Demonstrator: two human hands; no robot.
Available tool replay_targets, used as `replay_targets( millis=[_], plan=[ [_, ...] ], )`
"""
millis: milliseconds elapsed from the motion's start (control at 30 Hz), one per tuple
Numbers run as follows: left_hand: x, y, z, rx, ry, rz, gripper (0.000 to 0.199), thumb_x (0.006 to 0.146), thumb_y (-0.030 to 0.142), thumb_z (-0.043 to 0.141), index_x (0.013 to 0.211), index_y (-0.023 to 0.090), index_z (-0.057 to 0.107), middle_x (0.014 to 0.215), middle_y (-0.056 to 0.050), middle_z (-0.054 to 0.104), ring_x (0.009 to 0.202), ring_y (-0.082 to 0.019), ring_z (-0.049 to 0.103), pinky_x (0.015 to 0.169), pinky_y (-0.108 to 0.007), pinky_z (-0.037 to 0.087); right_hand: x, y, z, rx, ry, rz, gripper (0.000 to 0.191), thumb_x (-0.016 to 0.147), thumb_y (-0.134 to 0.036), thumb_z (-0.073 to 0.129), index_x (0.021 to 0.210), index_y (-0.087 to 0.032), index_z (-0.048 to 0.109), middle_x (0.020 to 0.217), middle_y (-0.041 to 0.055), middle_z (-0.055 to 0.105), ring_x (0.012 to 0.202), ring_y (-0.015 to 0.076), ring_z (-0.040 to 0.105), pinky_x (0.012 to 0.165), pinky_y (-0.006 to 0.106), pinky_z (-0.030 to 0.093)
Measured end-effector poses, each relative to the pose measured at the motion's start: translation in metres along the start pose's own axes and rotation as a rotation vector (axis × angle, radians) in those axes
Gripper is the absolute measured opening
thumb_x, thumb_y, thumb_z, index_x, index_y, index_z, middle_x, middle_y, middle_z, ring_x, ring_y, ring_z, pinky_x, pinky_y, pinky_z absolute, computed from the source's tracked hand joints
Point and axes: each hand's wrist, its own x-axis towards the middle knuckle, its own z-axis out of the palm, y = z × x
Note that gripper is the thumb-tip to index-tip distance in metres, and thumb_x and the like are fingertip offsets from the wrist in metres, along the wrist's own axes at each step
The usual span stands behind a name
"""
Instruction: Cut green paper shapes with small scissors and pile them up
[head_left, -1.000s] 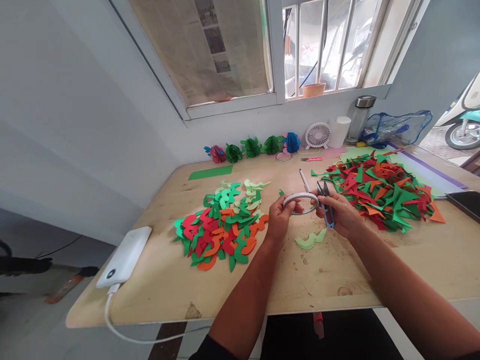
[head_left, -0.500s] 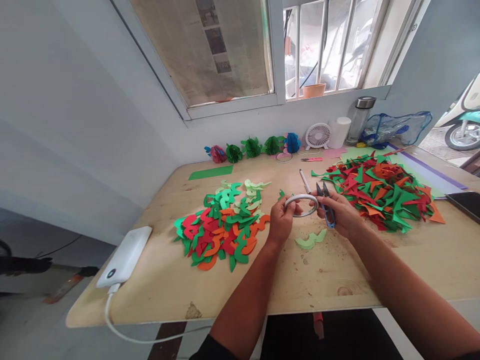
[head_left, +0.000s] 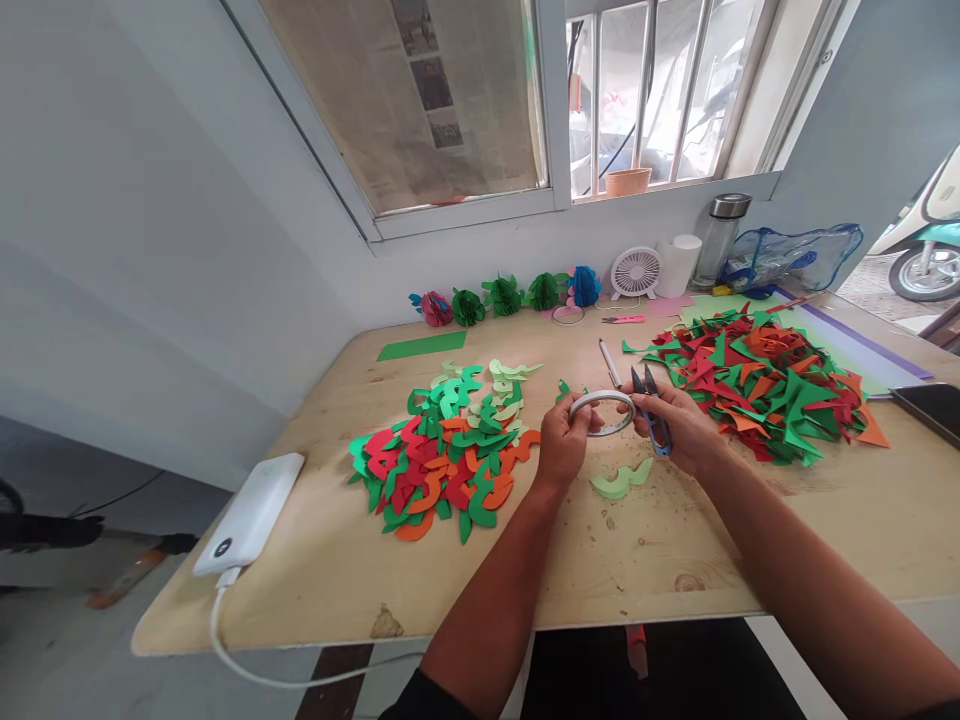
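A white tape ring (head_left: 602,413) is held up over the table between my two hands. My left hand (head_left: 566,440) pinches its left side. The fingers of my right hand (head_left: 679,425) touch its right side, and that hand also holds small blue-handled scissors (head_left: 651,412), blades pointing up and away. Below the ring lies a pale green curved paper piece (head_left: 621,481). Cut curved papers (head_left: 442,450) in green, red and orange form a pile to the left. A heap of pointed paper scraps (head_left: 772,385) spreads to the right.
A pen (head_left: 609,361) lies just beyond my hands. Folded paper figures (head_left: 502,296), a small fan (head_left: 635,272) and a bottle (head_left: 721,240) stand along the wall. A white power bank (head_left: 251,512) with a cable rests at the left edge, a phone (head_left: 930,410) at the right.
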Motion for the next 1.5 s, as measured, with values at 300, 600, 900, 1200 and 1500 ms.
replay_targets(
  millis=[300, 600, 900, 1200, 1500],
  plan=[
    [0.0003, 0.0005, -0.0002, 0.047, -0.016, 0.007, 0.012, 0.079, 0.023, 0.048, 0.075, 0.017, 0.058, 0.062, 0.001, 0.059, 0.058, -0.011, 0.055, 0.059, -0.022, 0.045, 0.0004, -0.0002, 0.0009, -0.029, 0.031, 0.004, 0.034, 0.064, -0.031, 0.073, 0.094, -0.017, 0.064, 0.074, 0.0027, 0.069, 0.042, 0.0053, 0.045, 0.038, 0.020, 0.028],
    [0.0001, 0.0006, -0.0003, 0.048, -0.023, 0.003, 0.012, 0.079, 0.023, 0.048, 0.076, 0.017, 0.058, 0.061, 0.001, 0.059, 0.058, -0.011, 0.057, 0.059, -0.022, 0.046, 0.0011, 0.0011, 0.0002, -0.027, 0.037, 0.010, 0.036, 0.064, -0.032, 0.073, 0.095, -0.016, 0.063, 0.073, 0.0024, 0.068, 0.042, 0.0052, 0.045, 0.038, 0.020, 0.028],
    [-0.0002, 0.0016, 0.0005, 0.062, -0.013, 0.002, 0.010, 0.076, 0.022, 0.051, 0.073, 0.016, 0.058, 0.060, 0.001, 0.060, 0.058, -0.011, 0.057, 0.059, -0.021, 0.045, 0.0008, 0.0011, 0.0003, -0.009, 0.020, 0.000, 0.032, 0.064, -0.030, 0.074, 0.090, -0.017, 0.063, 0.071, 0.0014, 0.067, 0.043, 0.0053, 0.045, 0.038, 0.020, 0.028],
    [-0.0004, 0.0018, 0.0007, 0.051, -0.011, 0.006, 0.009, 0.076, 0.022, 0.051, 0.072, 0.017, 0.057, 0.060, 0.001, 0.059, 0.058, -0.011, 0.056, 0.060, -0.022, 0.045, 0.0001, 0.0003, 0.0009, -0.016, 0.032, 0.013, 0.033, 0.063, -0.032, 0.074, 0.091, -0.016, 0.063, 0.069, 0.0017, 0.066, 0.043, 0.0058, 0.045, 0.036, 0.020, 0.027],
    [-0.0015, 0.0050, 0.0009, 0.062, -0.008, -0.013, 0.010, 0.077, 0.024, 0.052, 0.070, 0.017, 0.057, 0.061, 0.001, 0.060, 0.058, -0.011, 0.057, 0.060, -0.022, 0.045, -0.0003, -0.0005, 0.0025, -0.034, 0.051, 0.014, 0.035, 0.063, -0.031, 0.074, 0.091, -0.015, 0.063, 0.068, 0.0015, 0.066, 0.042, 0.0050, 0.045, 0.038, 0.019, 0.029]
  ],
)
